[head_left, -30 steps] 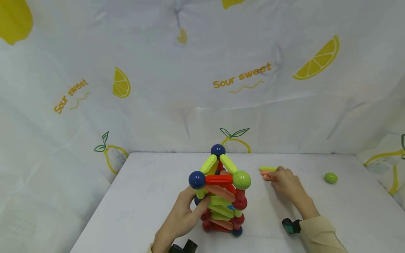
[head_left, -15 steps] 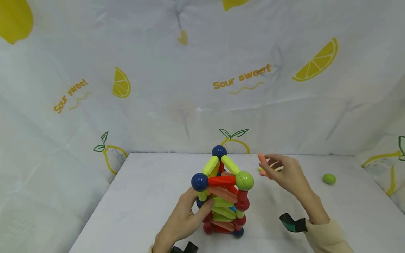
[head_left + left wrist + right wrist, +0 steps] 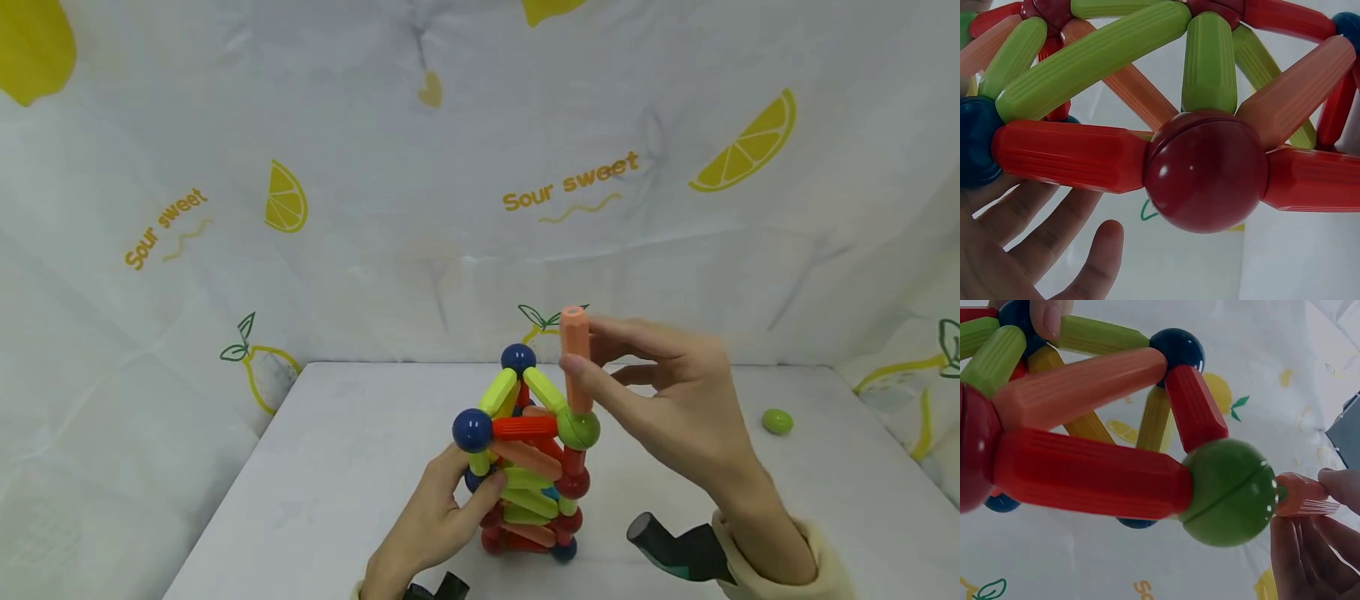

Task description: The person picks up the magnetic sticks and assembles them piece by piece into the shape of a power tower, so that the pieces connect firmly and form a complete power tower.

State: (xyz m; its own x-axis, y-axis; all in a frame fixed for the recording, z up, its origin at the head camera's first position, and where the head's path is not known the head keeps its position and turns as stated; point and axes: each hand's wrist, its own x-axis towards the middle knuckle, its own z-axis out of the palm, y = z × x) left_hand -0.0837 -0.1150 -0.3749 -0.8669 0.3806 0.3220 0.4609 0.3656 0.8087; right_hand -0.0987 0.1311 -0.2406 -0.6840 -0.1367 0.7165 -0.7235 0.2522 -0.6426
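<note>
A tower of magnetic sticks and balls [image 3: 525, 429] stands on the table in the head view. My left hand [image 3: 431, 512] grips its left side, thumb in front near a blue ball; the left wrist view shows several of its fingers [image 3: 1054, 237] behind the sticks. My right hand [image 3: 678, 396] pinches an upright salmon magnetic stick [image 3: 576, 350] between thumb and fingers. The stick's lower end meets the green ball [image 3: 578, 427] at the tower's top right corner. From the right wrist, the salmon stick [image 3: 1302, 495] lies in line with the green ball [image 3: 1230, 492], at its edge.
A loose green ball [image 3: 777, 421] lies on the right of the white table [image 3: 315, 467]. Behind the table hangs a white cloth [image 3: 375, 208] with lemon prints. The spot where loose sticks lay is now hidden behind my right hand.
My right hand has picked the salmon stick off the table, lifted it and carried it left to the tower's green ball. My left hand keeps its grip on the tower.
</note>
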